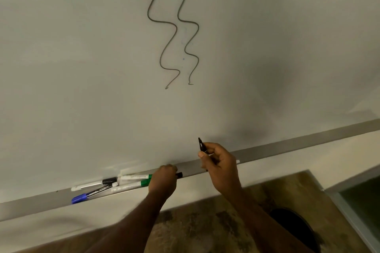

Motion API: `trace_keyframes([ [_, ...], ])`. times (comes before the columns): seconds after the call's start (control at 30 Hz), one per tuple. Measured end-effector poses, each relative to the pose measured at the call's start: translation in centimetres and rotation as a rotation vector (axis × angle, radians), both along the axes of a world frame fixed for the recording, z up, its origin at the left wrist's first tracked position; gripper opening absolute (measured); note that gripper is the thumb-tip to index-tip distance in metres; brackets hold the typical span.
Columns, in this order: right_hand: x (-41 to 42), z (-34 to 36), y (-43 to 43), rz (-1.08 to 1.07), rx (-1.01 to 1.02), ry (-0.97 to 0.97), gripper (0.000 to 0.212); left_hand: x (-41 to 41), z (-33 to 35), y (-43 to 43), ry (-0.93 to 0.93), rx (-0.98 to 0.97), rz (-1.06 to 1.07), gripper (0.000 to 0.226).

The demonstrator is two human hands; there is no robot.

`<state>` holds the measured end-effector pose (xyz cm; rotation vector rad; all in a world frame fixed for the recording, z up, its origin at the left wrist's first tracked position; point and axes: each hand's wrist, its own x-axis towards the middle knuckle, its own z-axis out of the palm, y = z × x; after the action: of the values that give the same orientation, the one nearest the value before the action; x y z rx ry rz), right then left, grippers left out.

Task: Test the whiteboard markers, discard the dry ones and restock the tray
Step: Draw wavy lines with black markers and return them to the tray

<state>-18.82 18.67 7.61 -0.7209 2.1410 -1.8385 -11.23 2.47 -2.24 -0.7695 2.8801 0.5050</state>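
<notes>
Rightward, bare tray (pixel 287 147) beyond hands.

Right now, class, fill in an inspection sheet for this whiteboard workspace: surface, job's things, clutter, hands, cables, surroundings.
Surface: whiteboard bears two wavy dark lines.
Job's things: tray holds two green-capped markers, a black-capped marker and a blue-capped marker.
Clutter: nothing seen.
Hands: right hand holds an uncapped black marker; left hand grips a black cap at the tray.
Cables: nothing seen.
Surroundings: patterned floor, dark round object below.
</notes>
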Motion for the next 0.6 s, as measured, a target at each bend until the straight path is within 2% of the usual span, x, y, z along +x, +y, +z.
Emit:
trace_keyframes([
  [0.17, -0.2, 3.6, 0.2, -0.032, -0.137, 0.097, 0.018, 0.4, 1.2, -0.3, 0.065, 0.003, -0.030, 0.024],
  [0.33, 0.2, 6.7, -0.3, 0.043, -0.212, 0.347, 0.007, 1.8, 2.7, -1.6, 0.185, -0.026, -0.044, 0.033],
  [0.6, 0.4, 13.6, -1.6, 0.118, -0.504, 0.511, 0.030, 3.9, 6.1, -3.7, 0.418, -0.152, -0.038, 0.029],
])
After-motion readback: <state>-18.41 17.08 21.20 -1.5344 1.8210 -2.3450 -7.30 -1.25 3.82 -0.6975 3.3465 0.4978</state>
